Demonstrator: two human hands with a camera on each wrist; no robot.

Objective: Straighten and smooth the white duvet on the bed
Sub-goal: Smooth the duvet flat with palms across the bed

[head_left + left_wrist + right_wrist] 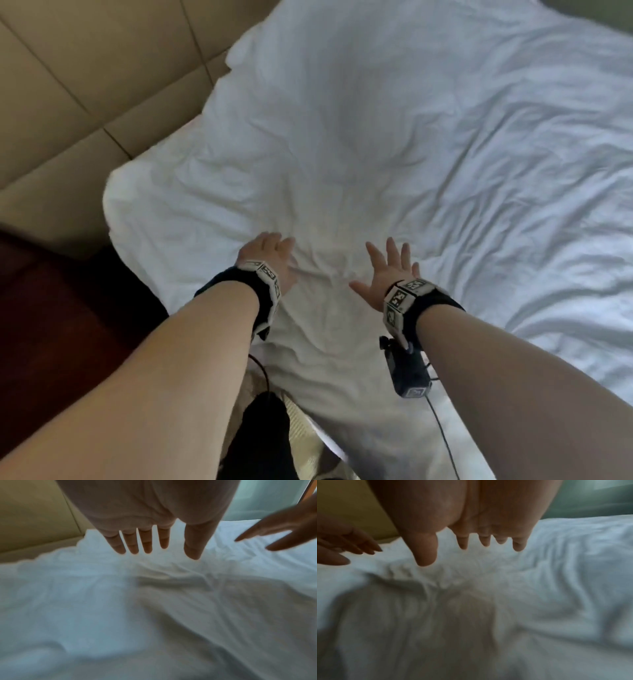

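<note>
The white duvet covers the bed, creased all over, with a bunched ridge of folds between my two hands. My left hand lies low over the duvet near its left edge, fingers straight and together. My right hand is spread wide, palm down, a little to the right of the ridge. In the left wrist view the left hand hovers just above the cloth, and the right hand shows at the right. The right wrist view shows the right hand open above the wrinkled duvet.
A beige padded headboard runs along the left behind the bed. Dark reddish floor or furniture lies at the lower left. A cable hangs from my right wrist camera over the duvet's near edge.
</note>
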